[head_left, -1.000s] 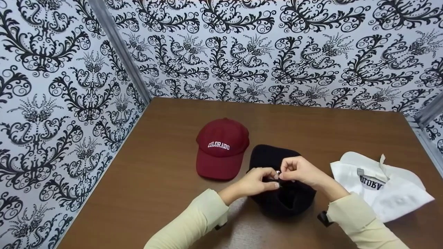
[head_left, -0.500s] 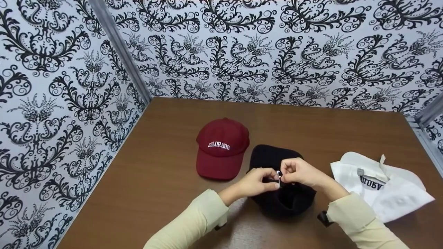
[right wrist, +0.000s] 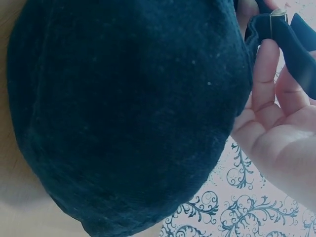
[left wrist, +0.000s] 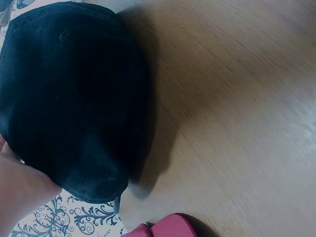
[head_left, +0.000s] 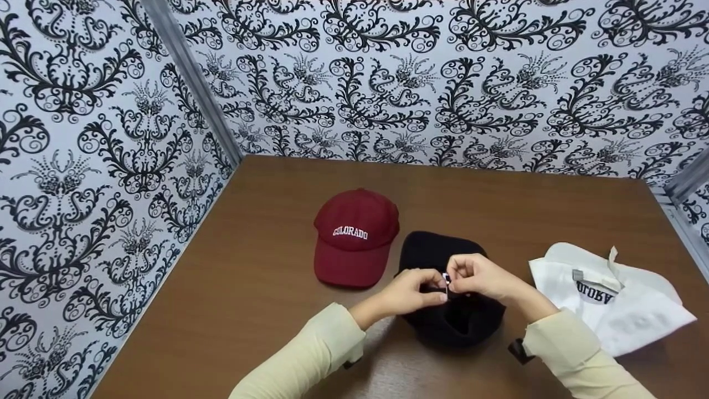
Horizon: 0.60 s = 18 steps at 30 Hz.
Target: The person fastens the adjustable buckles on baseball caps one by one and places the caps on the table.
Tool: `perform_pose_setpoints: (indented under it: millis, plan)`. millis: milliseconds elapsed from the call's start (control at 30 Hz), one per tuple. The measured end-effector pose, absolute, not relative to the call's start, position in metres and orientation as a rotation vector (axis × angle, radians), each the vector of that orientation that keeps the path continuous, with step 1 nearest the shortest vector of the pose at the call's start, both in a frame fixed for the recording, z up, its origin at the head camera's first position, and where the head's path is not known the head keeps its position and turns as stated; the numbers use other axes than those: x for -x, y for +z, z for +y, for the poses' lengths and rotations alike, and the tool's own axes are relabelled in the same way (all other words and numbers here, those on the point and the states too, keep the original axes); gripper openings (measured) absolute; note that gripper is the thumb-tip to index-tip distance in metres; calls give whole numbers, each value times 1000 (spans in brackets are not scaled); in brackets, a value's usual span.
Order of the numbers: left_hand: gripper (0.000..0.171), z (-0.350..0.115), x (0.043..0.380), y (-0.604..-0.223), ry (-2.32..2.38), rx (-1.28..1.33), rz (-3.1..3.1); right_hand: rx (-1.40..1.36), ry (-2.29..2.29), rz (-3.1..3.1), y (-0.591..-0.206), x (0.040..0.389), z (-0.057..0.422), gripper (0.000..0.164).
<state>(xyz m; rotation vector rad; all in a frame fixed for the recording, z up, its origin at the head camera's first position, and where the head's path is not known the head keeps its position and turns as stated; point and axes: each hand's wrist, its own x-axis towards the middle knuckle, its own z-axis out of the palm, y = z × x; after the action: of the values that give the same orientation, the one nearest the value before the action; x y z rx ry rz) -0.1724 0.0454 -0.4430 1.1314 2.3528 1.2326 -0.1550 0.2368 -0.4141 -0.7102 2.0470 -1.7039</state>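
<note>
Cap, dark, point(right wrist: 128, 113) lay on the brown table point(head_left: 277, 221) between two others, its brim point(head_left: 437, 249) away from me and its rear towards me. Both my hands worked at its strap point(right wrist: 292, 47). Left hand point(head_left: 411, 291) came in from the left, thumb and bent fingers pinching the strap beside a small metal buckle point(right wrist: 278, 14). Right hand point(head_left: 483, 275) pinched the strap from the other side, thumb against forefinger; fingertips of the two hands nearly met at the buckle. From the right wrist, the strap showed running through the buckle and curving down; how far through, I could not tell. Red cap point(head_left: 354, 238) sat just left of the dark one, brim towards me, COLORADO in white across the front. White cap point(head_left: 642, 316) rested farther right, past my right wrist, its dark lettering upside down to me. Black-and-white scroll-patterned wall point(head_left: 388, 83) stood behind the table.
</note>
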Motion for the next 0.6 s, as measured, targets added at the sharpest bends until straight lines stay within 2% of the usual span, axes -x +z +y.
perform_pose_setpoints:
  millis: [267,433,600]
  plan:
    - [12,44,173,-445,1229,-1138,2365,725,-1668,2076,-417,156,235,14]
    - [13,44,173,-446,1225,-1134,2378,766,-1660,2097,-419,156,236,8]
    - [14,44,173,-446,1233,-1136,2364,806,-1636,2136,-421,156,236,18]
